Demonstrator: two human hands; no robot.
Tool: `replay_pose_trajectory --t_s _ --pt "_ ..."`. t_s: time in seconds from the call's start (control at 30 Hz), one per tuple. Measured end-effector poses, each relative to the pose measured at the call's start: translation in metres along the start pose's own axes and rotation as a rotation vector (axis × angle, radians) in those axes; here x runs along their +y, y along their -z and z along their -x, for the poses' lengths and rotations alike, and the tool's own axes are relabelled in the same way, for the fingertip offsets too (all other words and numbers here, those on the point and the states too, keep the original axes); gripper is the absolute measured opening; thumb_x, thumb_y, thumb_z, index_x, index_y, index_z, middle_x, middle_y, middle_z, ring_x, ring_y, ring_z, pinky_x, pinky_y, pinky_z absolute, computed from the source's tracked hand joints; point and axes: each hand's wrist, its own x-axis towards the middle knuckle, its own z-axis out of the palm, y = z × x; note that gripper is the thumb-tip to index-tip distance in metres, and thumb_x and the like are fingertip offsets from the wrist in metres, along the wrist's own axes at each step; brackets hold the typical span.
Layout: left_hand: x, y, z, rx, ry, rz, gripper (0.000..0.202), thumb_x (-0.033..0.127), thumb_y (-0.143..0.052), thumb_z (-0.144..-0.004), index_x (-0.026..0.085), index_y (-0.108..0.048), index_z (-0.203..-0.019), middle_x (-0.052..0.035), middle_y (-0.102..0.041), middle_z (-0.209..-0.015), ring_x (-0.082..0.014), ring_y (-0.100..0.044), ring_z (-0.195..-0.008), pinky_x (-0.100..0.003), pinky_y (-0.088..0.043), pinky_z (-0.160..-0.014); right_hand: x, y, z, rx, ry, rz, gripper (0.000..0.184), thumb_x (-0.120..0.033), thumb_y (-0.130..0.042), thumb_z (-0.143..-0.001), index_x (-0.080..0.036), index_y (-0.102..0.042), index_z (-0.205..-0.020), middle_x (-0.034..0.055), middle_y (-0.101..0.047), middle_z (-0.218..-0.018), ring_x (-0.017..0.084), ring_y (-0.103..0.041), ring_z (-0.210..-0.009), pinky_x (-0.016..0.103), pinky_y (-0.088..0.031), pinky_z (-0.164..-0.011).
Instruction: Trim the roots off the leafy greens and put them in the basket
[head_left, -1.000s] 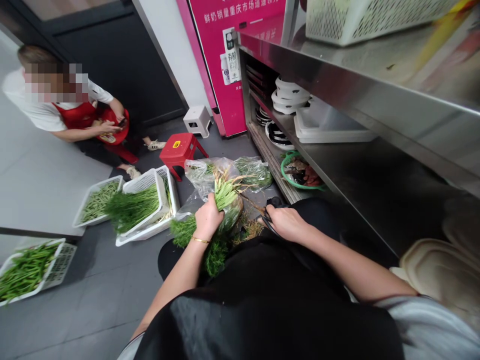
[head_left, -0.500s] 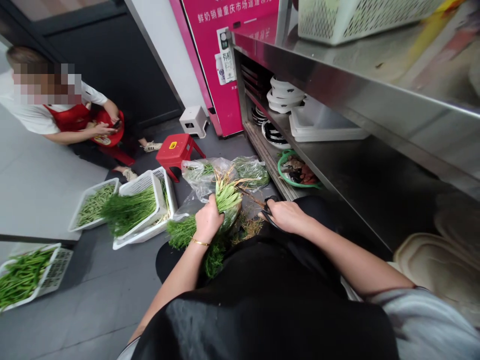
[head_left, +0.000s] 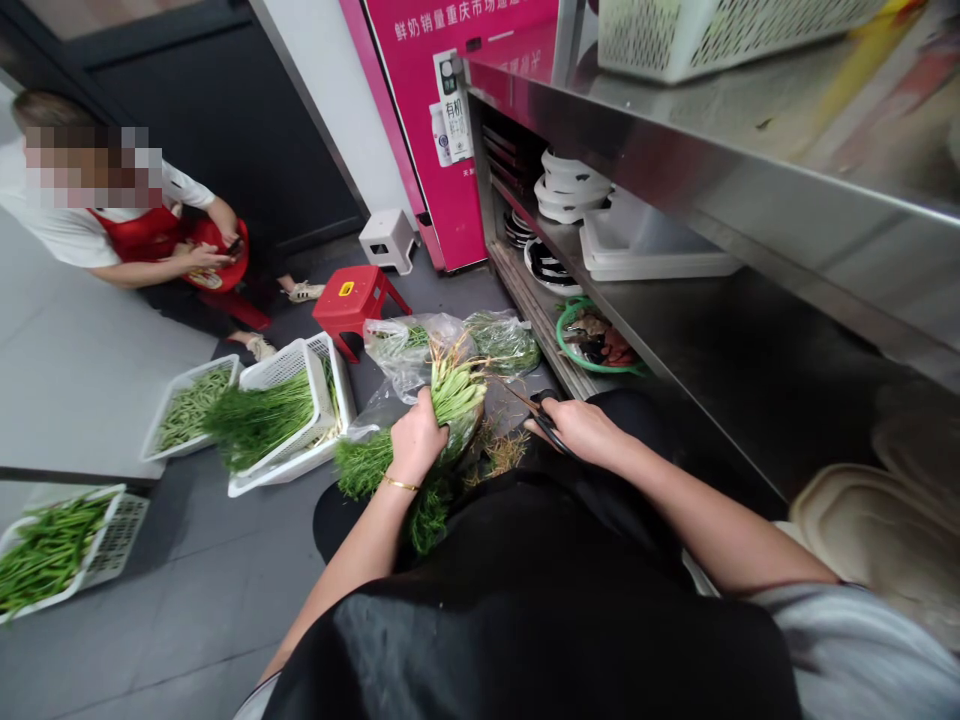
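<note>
My left hand (head_left: 420, 437) is wrapped round a bunch of leafy green herbs (head_left: 456, 390), its pale stems and straggly brown roots pointing away from me and its feathery leaves hanging below my wrist. In my right hand (head_left: 581, 428) is a pair of scissors (head_left: 546, 418) with black handles; the blades point toward the root end, a little apart from it. Cut brown roots (head_left: 504, 450) lie in a heap beneath, between the hands. Just beyond the bunch, clear plastic bags (head_left: 499, 343) of greens rest on the floor.
White baskets of greens (head_left: 274, 425) and of green stalks (head_left: 64, 550) stand on the floor at left. A red stool (head_left: 356, 305) is ahead. A steel shelf unit (head_left: 675, 190) with dishes runs along my right. A seated person in a red apron (head_left: 142, 235) holds a phone.
My right hand and the scissors have shifted slightly right, away from the roots. My left hand stays almost in place with the bunch.
</note>
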Motion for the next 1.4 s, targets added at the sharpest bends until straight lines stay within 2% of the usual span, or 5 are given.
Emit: replay_pose_trajectory --t_s 0.57,0.77,0.87,1.0,1.4 --pt "0.0 -0.007 0.007 0.061 -0.042 0.033 0.064 0.025 -0.055 -0.075 0.013 -0.032 -0.134 -0.0144 -0.069 -0.095 -0.03 -0.068 -0.085 -0.035 -0.05 -0.069 -0.021 -0.003 -0.021 0.013 0.055 -0.226 0.045 -0.052 -0.034 -0.092 -0.018 -0.06 -0.081 0.0091 -0.068 -0.081 0.021 -0.065 -0.079 0.025 -0.039 -0.063" --pt "-0.006 -0.01 0.001 0.115 -0.101 -0.046 0.071 0.023 -0.053 -0.076 0.005 -0.027 -0.14 -0.0177 -0.067 -0.093 -0.0303 -0.067 -0.081 -0.036 -0.05 -0.07 -0.011 0.004 0.002 0.106 0.065 -0.204 0.044 -0.055 -0.033 -0.092 -0.019 -0.057 -0.083 0.0076 -0.067 -0.075 0.021 -0.065 -0.073 0.025 -0.037 -0.059" --pt "-0.007 -0.006 -0.003 0.14 -0.176 -0.153 0.068 0.015 -0.045 -0.078 -0.003 -0.024 -0.141 -0.0199 -0.065 -0.087 -0.0301 -0.066 -0.076 -0.038 -0.05 -0.068 -0.018 0.015 0.013 0.021 0.149 -0.124 0.048 -0.059 -0.031 -0.09 -0.019 -0.056 -0.089 0.0092 -0.069 -0.079 0.023 -0.066 -0.076 0.027 -0.038 -0.06" --pt "-0.005 0.0 -0.006 0.146 -0.246 -0.214 0.063 0.006 -0.034 -0.081 -0.005 -0.023 -0.142 -0.0211 -0.062 -0.083 -0.029 -0.065 -0.072 -0.039 -0.05 -0.065 -0.029 0.015 0.005 -0.128 0.027 0.03 0.057 -0.061 -0.026 -0.09 -0.014 -0.056 -0.099 0.0174 -0.069 -0.09 0.029 -0.066 -0.085 0.034 -0.044 -0.067" --pt "0.006 -0.012 -0.002 0.061 -0.265 -0.181 0.063 0.003 -0.034 -0.08 -0.005 -0.023 -0.142 -0.0219 -0.063 -0.082 -0.0288 -0.066 -0.075 -0.041 -0.05 -0.069 -0.036 -0.011 -0.019 -0.086 -0.06 0.009 0.042 -0.045 -0.038 -0.09 -0.01 -0.055 -0.105 0.0197 -0.068 -0.095 0.031 -0.065 -0.091 0.038 -0.046 -0.076"
